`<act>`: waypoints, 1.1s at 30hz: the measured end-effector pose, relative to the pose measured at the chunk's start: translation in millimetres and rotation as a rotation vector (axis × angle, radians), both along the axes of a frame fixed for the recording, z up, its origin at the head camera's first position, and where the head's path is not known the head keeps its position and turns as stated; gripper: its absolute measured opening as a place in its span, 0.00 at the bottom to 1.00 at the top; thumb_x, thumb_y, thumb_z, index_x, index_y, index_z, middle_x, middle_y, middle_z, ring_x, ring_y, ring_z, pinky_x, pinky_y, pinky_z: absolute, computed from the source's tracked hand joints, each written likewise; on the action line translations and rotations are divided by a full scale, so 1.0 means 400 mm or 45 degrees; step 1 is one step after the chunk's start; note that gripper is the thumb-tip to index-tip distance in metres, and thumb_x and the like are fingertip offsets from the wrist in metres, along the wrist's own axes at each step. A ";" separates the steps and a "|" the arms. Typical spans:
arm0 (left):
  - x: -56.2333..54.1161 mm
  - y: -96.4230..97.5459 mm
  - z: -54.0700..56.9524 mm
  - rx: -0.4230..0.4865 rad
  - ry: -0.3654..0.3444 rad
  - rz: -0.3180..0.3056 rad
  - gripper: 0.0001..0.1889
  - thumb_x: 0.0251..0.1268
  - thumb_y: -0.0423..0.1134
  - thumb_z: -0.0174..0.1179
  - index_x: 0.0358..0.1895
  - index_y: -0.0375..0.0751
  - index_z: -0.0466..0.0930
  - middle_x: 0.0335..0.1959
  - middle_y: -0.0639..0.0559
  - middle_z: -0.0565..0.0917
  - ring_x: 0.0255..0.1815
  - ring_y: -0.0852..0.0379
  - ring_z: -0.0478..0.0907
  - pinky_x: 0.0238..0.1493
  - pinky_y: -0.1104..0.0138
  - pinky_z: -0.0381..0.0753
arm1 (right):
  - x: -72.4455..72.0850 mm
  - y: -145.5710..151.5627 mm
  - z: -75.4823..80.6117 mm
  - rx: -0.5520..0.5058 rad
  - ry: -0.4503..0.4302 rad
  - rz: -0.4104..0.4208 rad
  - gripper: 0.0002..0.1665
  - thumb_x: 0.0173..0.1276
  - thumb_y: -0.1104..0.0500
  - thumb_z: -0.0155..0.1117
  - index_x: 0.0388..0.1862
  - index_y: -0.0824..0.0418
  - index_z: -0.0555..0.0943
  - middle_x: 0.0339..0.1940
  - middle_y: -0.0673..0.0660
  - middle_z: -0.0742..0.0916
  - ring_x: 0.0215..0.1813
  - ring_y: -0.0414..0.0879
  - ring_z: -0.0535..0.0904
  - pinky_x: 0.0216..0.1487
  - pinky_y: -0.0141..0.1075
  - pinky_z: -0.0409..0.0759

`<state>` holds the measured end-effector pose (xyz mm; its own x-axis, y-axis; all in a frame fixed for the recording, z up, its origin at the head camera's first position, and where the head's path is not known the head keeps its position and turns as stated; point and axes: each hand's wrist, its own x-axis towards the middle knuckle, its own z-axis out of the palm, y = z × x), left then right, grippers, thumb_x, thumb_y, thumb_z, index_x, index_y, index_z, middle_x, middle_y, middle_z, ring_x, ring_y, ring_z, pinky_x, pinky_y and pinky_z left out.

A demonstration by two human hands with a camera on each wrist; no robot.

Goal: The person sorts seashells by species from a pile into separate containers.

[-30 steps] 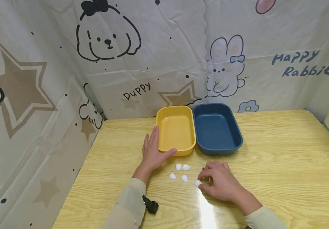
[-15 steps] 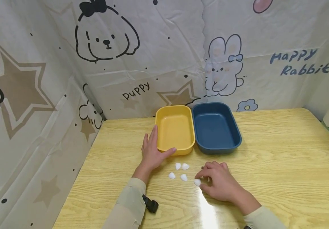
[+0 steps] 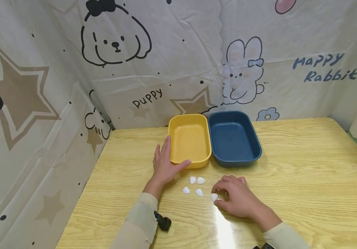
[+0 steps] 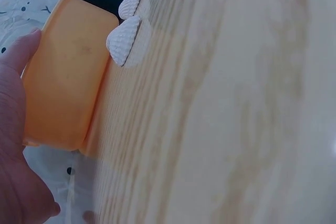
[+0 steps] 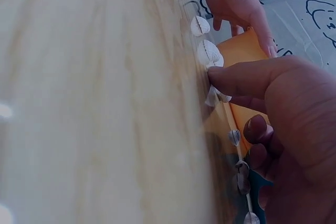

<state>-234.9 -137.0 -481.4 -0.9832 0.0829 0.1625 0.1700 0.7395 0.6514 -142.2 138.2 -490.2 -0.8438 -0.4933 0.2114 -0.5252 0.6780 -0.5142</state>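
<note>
Resting against the yellow bin (image 3: 189,143), the left hand (image 3: 166,167) is spread wide, its fingers laid along the bin's left side and its thumb set at the near rim; the near-left corner is spanned rather than gripped. By the right hand (image 3: 235,197), a white shell (image 3: 214,197) is pinched between the bent forefinger and the thumb, low over the surface (image 3: 306,173); whether it is lifted clear of the wood cannot be told. To the left of that shell, four other white shells (image 3: 199,192) are laid out loosely, two at the back and two nearer the person, all in front of the yellow bin. Ribbing can be made out on the shells seen in the left wrist view. In the right wrist view, three darker shells (image 5: 234,137) are seen in a row near the curled fingers of the right hand. The blue bin (image 3: 235,141) is placed just beside the yellow one, on its right. Behind both, the surface is bordered by a pale cloth (image 3: 184,58) printed with a puppy, a rabbit, stars and lettering. A black device (image 3: 164,222) is worn at the left sleeve (image 3: 141,216).
</note>
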 end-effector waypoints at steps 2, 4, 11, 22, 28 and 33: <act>0.001 0.000 0.001 -0.002 0.000 0.000 0.64 0.48 0.75 0.66 0.82 0.62 0.34 0.82 0.59 0.44 0.79 0.39 0.34 0.71 0.39 0.40 | -0.001 0.000 0.001 -0.002 -0.020 0.009 0.14 0.54 0.51 0.79 0.38 0.40 0.83 0.33 0.36 0.76 0.41 0.38 0.71 0.40 0.43 0.55; 0.002 0.000 0.002 0.003 -0.003 -0.001 0.64 0.48 0.74 0.66 0.82 0.62 0.34 0.82 0.59 0.44 0.79 0.39 0.33 0.71 0.38 0.39 | -0.001 0.000 0.002 -0.005 -0.036 0.017 0.14 0.54 0.51 0.79 0.37 0.40 0.83 0.33 0.36 0.76 0.41 0.38 0.71 0.40 0.43 0.55; 0.003 0.000 0.006 0.001 -0.016 -0.005 0.64 0.48 0.75 0.66 0.82 0.63 0.34 0.82 0.60 0.43 0.79 0.40 0.33 0.71 0.39 0.39 | -0.004 0.001 0.003 -0.010 -0.062 0.022 0.14 0.54 0.50 0.80 0.36 0.41 0.82 0.32 0.36 0.75 0.39 0.37 0.69 0.41 0.44 0.55; -0.002 0.001 0.004 -0.007 -0.021 -0.001 0.63 0.48 0.74 0.66 0.82 0.64 0.34 0.82 0.61 0.43 0.79 0.40 0.33 0.71 0.39 0.39 | -0.011 -0.004 0.015 -0.038 -0.047 0.013 0.14 0.53 0.48 0.81 0.35 0.42 0.83 0.28 0.37 0.75 0.36 0.36 0.69 0.41 0.44 0.55; -0.002 0.002 0.002 -0.002 -0.018 0.001 0.63 0.48 0.74 0.66 0.81 0.66 0.33 0.82 0.62 0.42 0.79 0.41 0.33 0.71 0.39 0.39 | -0.013 -0.011 0.032 -0.072 -0.007 0.007 0.14 0.52 0.50 0.81 0.34 0.44 0.83 0.29 0.38 0.76 0.37 0.37 0.70 0.42 0.44 0.57; 0.000 0.002 -0.002 0.011 -0.011 0.005 0.63 0.48 0.75 0.66 0.81 0.67 0.33 0.82 0.62 0.42 0.79 0.41 0.33 0.71 0.39 0.39 | -0.019 -0.017 0.044 -0.076 0.025 0.011 0.14 0.53 0.49 0.81 0.35 0.44 0.83 0.28 0.40 0.76 0.35 0.37 0.69 0.45 0.44 0.60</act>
